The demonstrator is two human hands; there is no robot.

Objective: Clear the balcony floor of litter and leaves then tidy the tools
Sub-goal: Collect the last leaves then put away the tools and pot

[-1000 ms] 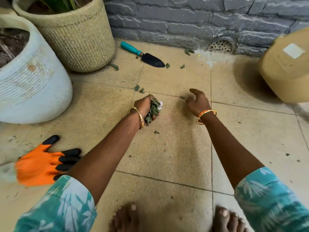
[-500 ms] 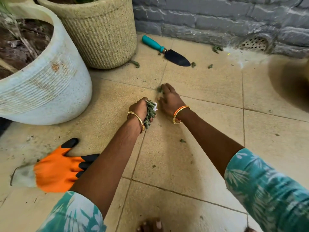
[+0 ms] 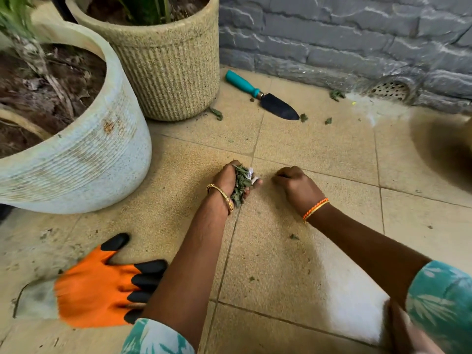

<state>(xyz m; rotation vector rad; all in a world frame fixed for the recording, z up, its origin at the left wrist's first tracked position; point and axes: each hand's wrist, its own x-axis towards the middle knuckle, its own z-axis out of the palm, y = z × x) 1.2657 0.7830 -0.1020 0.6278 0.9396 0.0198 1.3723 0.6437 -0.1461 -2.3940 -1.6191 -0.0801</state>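
Note:
My left hand [image 3: 226,181] grips a bunch of green leaves with a scrap of white litter [image 3: 241,181] just above the tan tiled floor [image 3: 319,154]. To its right, my right hand [image 3: 296,186] is curled into a fist with the fingertips down at the floor; whatever it pinches is hidden. Loose leaf bits [image 3: 304,117] lie by the tip of a teal-handled trowel [image 3: 265,99] near the wall. More leaf bits lie by the drain [image 3: 337,94], beside the beige pot [image 3: 217,113] and near my right forearm [image 3: 293,236].
An orange and black glove [image 3: 102,290] lies on the floor at the lower left, partly under my left arm. A white ribbed pot [image 3: 89,162] and a beige ribbed pot [image 3: 173,72] stand at the left. A grey stone wall [image 3: 332,42] with a drain grille [image 3: 389,90] closes the far side.
My right hand reached left to leaf bits at the tile joint, then drew back curled beside the left hand; those bits are gone from the floor. The view shifted left.

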